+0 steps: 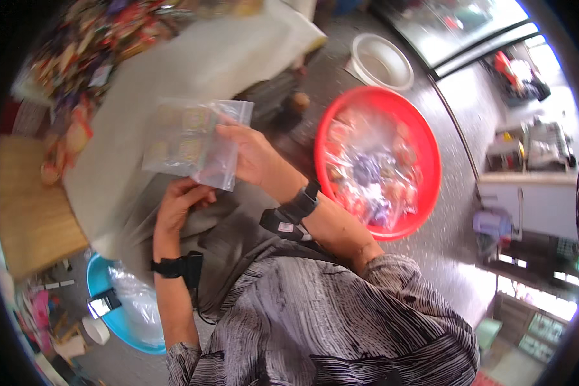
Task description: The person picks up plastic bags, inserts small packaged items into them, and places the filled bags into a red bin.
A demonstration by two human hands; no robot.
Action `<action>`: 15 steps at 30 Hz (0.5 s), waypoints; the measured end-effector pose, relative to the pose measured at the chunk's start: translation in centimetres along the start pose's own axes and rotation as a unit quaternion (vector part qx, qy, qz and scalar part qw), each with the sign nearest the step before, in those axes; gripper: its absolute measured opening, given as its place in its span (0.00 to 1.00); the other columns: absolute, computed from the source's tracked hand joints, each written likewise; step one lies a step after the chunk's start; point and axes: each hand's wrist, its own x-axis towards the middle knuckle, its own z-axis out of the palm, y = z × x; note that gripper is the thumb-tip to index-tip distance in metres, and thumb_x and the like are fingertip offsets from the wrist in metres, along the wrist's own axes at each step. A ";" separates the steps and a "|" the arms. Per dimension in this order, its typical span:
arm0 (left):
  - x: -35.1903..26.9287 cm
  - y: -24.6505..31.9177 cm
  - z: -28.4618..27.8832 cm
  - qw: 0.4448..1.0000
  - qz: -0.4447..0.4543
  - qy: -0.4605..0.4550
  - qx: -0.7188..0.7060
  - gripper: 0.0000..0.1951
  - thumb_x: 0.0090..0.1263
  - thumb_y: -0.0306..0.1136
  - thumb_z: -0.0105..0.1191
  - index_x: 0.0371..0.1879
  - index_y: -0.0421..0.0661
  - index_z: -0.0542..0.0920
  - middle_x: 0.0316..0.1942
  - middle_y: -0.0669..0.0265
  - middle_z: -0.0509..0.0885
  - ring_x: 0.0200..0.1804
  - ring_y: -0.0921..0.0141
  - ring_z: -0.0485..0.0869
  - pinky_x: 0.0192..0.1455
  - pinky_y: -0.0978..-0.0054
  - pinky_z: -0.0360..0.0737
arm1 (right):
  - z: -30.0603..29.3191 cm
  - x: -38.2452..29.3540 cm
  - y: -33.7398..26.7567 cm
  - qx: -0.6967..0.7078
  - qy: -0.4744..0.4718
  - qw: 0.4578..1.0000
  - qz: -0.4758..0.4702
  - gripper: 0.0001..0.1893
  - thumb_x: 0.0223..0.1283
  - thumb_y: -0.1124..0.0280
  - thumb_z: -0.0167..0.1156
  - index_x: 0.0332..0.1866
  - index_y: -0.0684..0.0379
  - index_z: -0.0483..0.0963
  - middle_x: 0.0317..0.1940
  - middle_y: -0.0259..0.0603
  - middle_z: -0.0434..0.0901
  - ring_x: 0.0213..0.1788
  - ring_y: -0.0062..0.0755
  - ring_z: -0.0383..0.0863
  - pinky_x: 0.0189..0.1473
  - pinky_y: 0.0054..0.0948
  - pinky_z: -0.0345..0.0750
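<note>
A clear zip-lock plastic bag [193, 140] with several small printed packets inside is held up over a pale cloth-covered table edge and my lap. My right hand [248, 149] grips its zip end, thumb on top and fingers partly behind the plastic. My left hand [178, 200] is at the bag's near edge with fingers curled. Some fingertips meet or pass behind the clear plastic; whether they pinch it I cannot tell. The packets are blurred.
A heap of colourful wrapped packets [96, 53] covers the table's far left. To the right, a red basin [436, 164] holds filled plastic bags, near a white basin [405, 79]. A blue basin [96, 289] with clear plastic stands lower left, beside a wooden board [34, 202].
</note>
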 end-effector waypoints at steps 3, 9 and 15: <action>0.0 0.2 0.1 1.000 0.021 0.016 -0.017 0.08 0.63 0.33 0.57 0.33 0.41 0.83 0.24 0.68 0.82 0.25 0.79 0.76 0.28 0.85 0.68 | 0.4 -3.3 -2.6 -0.021 -0.003 1.000 -0.004 0.24 0.64 0.69 0.50 0.65 0.53 0.59 0.54 0.42 0.73 0.49 0.42 0.78 0.45 0.57 0.78; 0.8 -0.4 0.3 1.000 0.005 0.023 0.014 0.09 0.64 0.34 0.56 0.34 0.40 0.83 0.24 0.66 0.82 0.24 0.80 0.75 0.27 0.85 0.68 | -0.3 -12.9 -10.1 -0.121 0.062 0.989 -0.065 0.23 0.63 0.65 0.52 0.62 0.59 0.62 0.55 0.47 0.73 0.53 0.45 0.77 0.53 0.44 0.77; 1.4 -0.8 0.1 1.000 -0.011 0.024 0.012 0.10 0.65 0.34 0.55 0.34 0.40 0.82 0.24 0.66 0.82 0.23 0.80 0.75 0.26 0.85 0.68 | -10.2 -24.4 -16.8 -0.352 0.240 0.888 -0.174 0.24 0.65 0.63 0.49 0.62 0.66 0.62 0.53 0.50 0.74 0.50 0.43 0.79 0.51 0.42 0.78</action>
